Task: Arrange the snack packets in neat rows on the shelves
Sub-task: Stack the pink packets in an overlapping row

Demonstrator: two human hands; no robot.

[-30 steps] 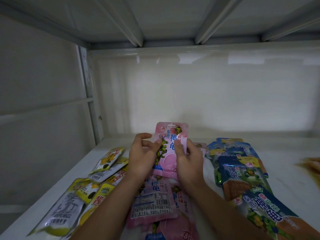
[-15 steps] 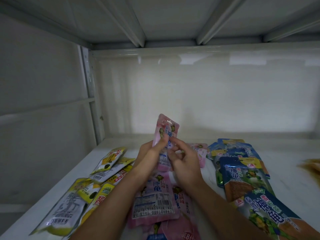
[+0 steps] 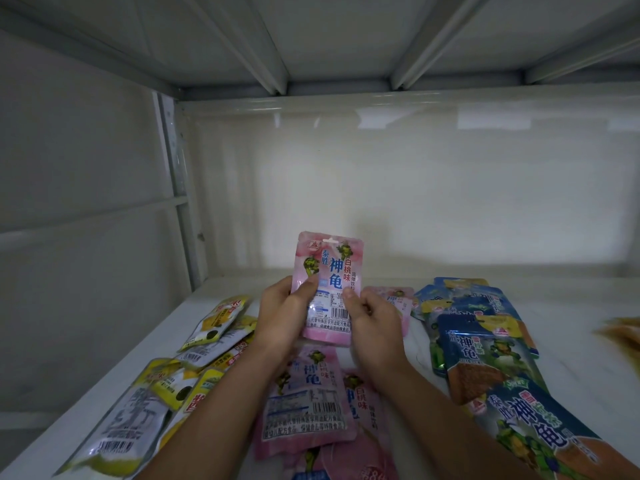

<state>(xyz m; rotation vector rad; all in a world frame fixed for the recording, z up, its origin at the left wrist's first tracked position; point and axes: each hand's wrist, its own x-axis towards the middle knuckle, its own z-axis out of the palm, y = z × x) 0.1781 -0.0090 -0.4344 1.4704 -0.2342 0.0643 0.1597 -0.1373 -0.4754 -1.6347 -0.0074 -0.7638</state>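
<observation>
A pink snack packet [image 3: 328, 271] stands upright in the air above the white shelf [image 3: 571, 344], its printed front facing me. My left hand [image 3: 282, 315] grips its lower left edge, thumb on the front. On the other side, my right hand [image 3: 372, 318] pinches the lower right edge. Below my wrists lie more pink packets [image 3: 306, 400] in a loose overlapping column. Another pink packet [image 3: 398, 303] lies flat just behind my right hand.
Yellow packets [image 3: 214, 327] lie scattered at the left of the shelf, blue packets [image 3: 485, 344] overlap at the right. A brownish item [image 3: 621, 332] shows at the far right edge. The shelf's back wall [image 3: 415, 202] and upper shelf underside [image 3: 329, 39] close the space.
The pink packet was turned edge-on half a second ago; now its front faces me again and both hands hold it by the lower sides.
</observation>
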